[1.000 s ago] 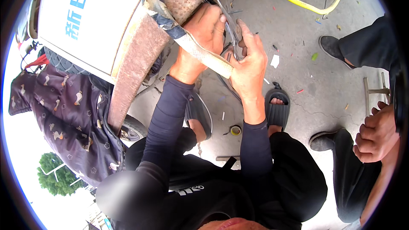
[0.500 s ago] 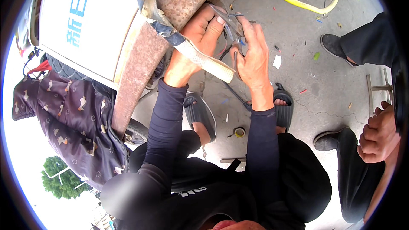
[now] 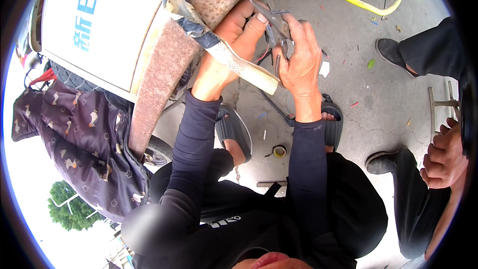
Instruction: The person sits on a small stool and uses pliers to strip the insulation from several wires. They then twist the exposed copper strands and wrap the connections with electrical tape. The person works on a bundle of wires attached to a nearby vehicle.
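Note:
My right hand (image 3: 300, 65) is closed round the handles of dark metal scissors (image 3: 273, 20). Their blades point up and left, towards the fingertips of my left hand (image 3: 234, 45). That hand is closed, its thumb close to the blades; what it pinches is hidden. A short dark strand (image 3: 280, 12) crosses the blades between the hands. Thin blue and red wires (image 3: 269, 36) show just below. A flat woven strap (image 3: 244, 67), partly wrapped in worn dark tape, hangs across my left wrist from a rusty metal beam (image 3: 164, 65).
A white vehicle panel (image 3: 107, 35) and a patterned dark cover (image 3: 84, 144) stand at the left. A yellow cable (image 3: 363, 7) loops at the top right. On the concrete lies a tape roll (image 3: 279, 151). Another person's clasped hands (image 3: 443, 157) and shoes (image 3: 393, 55) are at the right.
My right hand and the scissors have shifted slightly up and right in the picture. My left hand keeps its place beside the blades. The view has moved a little.

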`<move>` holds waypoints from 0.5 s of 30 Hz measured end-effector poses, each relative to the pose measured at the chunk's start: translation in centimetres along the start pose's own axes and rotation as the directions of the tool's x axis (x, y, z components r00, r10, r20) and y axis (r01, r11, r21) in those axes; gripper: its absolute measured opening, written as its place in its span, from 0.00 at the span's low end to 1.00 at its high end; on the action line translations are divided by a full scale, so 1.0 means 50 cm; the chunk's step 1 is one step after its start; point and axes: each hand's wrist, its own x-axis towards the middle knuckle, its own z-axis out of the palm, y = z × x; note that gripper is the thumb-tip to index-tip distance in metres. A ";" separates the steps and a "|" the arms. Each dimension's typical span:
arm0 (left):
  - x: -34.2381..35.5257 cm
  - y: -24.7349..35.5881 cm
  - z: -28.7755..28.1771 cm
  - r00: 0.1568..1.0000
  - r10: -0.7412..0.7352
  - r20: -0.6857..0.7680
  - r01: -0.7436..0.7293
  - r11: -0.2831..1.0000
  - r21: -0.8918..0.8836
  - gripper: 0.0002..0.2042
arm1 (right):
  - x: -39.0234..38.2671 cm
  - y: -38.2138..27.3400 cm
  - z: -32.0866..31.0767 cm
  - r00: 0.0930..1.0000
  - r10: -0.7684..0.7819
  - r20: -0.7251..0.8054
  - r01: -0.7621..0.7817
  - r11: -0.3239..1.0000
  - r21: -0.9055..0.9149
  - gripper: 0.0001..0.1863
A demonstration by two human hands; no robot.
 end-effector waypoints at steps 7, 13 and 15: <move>-0.012 0.007 0.019 0.993 0.098 -0.072 -0.071 0.949 0.308 0.09 | -0.031 -0.026 0.009 0.988 0.156 -0.014 -0.156 0.986 0.051 0.35; -0.001 0.002 -0.005 0.999 0.050 0.012 -0.051 0.989 0.138 0.12 | -0.009 -0.063 -0.034 0.993 0.103 -0.062 -0.116 0.962 -0.247 0.35; 0.002 -0.005 -0.010 1.000 0.018 0.020 -0.018 0.999 0.029 0.13 | -0.010 -0.076 -0.034 0.984 0.172 -0.039 -0.176 0.971 -0.163 0.36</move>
